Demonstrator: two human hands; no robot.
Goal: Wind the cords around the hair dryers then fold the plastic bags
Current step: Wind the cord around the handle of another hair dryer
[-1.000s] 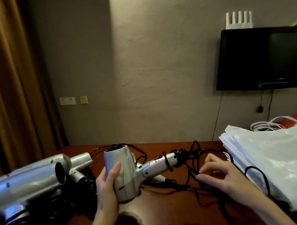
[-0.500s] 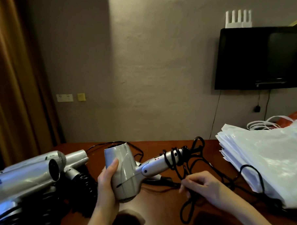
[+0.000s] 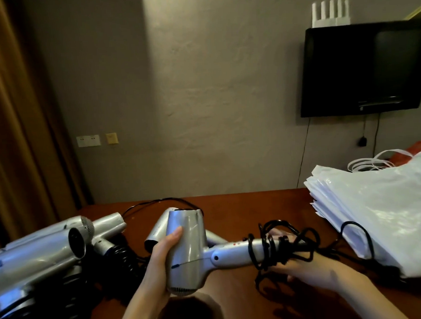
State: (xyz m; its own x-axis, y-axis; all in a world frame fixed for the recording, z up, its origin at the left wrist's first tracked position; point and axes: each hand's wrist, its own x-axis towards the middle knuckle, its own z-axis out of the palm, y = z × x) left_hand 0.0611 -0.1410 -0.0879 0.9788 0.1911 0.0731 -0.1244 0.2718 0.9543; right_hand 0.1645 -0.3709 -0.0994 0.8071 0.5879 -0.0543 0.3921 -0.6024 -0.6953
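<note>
While the left hand [image 3: 161, 260] grips the barrel of a silver plastic hair dryer [image 3: 188, 249], thumb pressed against its side and fingers curled behind it, the dryer is held just above the near edge of a reddish-brown wooden desk [image 3: 231, 206]. Its handle points toward the right edge of the desk, and a thin black power cord [image 3: 269, 248] loops around that handle in several uneven coils. The right hand [image 3: 310, 268] sits beneath the handle's end, its fingers curled around the tangled cord there; the exact pinch is hidden by the loops. More slack cord trails over the desk toward the right edge.

Along the right edge lies a tall stack of white plastic bags [image 3: 385, 212], with one loop of black cord resting against its near side. At the left edge rests a pile of other silver hair dryers [image 3: 51, 246] with black coiled cords beneath them. Behind the desk, a black flat television [image 3: 364, 68] hangs on a grey wall, and brown curtains [image 3: 17, 119] hang at the left.
</note>
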